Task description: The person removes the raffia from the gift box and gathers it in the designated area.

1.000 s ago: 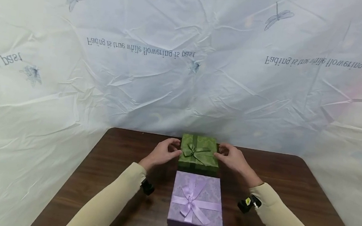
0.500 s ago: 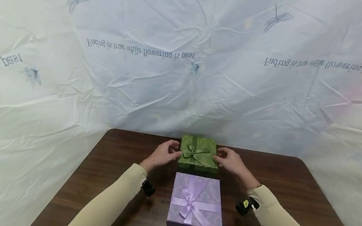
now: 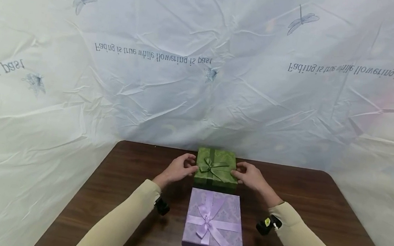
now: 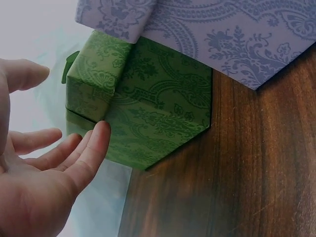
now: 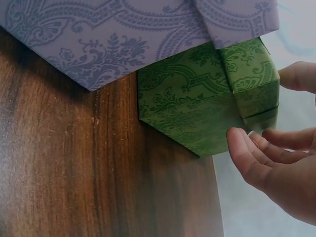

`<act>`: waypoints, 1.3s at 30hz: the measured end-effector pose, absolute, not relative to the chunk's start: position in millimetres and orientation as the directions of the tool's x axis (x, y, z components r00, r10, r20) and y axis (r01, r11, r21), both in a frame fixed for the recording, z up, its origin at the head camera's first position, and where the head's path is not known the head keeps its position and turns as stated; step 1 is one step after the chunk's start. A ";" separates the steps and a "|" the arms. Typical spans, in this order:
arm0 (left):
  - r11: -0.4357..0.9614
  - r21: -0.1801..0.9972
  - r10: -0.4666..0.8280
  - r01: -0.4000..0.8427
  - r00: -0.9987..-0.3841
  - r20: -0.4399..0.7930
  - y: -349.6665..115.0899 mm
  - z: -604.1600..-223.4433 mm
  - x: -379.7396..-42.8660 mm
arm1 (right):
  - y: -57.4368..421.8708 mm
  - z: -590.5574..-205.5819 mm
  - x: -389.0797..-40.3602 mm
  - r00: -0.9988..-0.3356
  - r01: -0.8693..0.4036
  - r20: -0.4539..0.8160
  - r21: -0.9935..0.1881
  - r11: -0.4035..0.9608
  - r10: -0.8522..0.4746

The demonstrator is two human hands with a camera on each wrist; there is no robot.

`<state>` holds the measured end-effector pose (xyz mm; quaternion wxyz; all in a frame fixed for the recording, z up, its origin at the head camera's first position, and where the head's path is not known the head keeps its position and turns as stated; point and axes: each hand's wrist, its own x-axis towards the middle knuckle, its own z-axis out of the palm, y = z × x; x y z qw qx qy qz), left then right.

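My left hand (image 3: 178,167) lies at the left side of the green box (image 3: 216,171), fingers loosely spread and a little bent, pinching nothing. Seen from the left wrist, the thumb (image 4: 29,74) stands just clear of the lid (image 4: 96,59), and one fingertip overlaps the box's side; I cannot tell whether it touches. My right hand (image 3: 252,177) mirrors it on the right side, its fingers also relaxed and apart, and its thumb (image 5: 296,76) seems to meet the lid's edge.

The green box sits at the far edge of the table (image 3: 111,186), lid on, with a ribbon bow (image 3: 207,166) on top. Just on its near side is the larger purple box (image 3: 212,235), tied with a ribbon of its own. Beyond the table hangs a creased white sheet (image 3: 167,96).

I judge the green box to be stiff card, light unless something inside weighs it down, and its patterned paper perhaps a little slick. Hard squeezing could dent the walls. The lid overhangs the darker base (image 4: 163,98), so a hold on the lid alone might pull it free; the lower side walls, left and right together, look like the surer hold. The bow looks soft and easily crushed, best kept out of the grip.
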<state>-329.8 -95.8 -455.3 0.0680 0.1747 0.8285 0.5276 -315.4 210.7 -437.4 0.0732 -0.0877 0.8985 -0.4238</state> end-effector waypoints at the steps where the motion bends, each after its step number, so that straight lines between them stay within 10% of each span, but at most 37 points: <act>1: 0.379 0.900 0.359 0.214 -0.931 0.070 -95.5 -455.6 -329.9 | 211.0 -437.8 -315.7 -0.974 -0.089 -0.063 -0.781 0.618 -0.219; 39: 0.048 0.994 0.347 -0.102 -0.931 -0.112 -93.8 -469.5 -337.1 | 215.6 -446.9 -326.3 -0.943 0.175 -0.228 -0.959 0.222 -0.244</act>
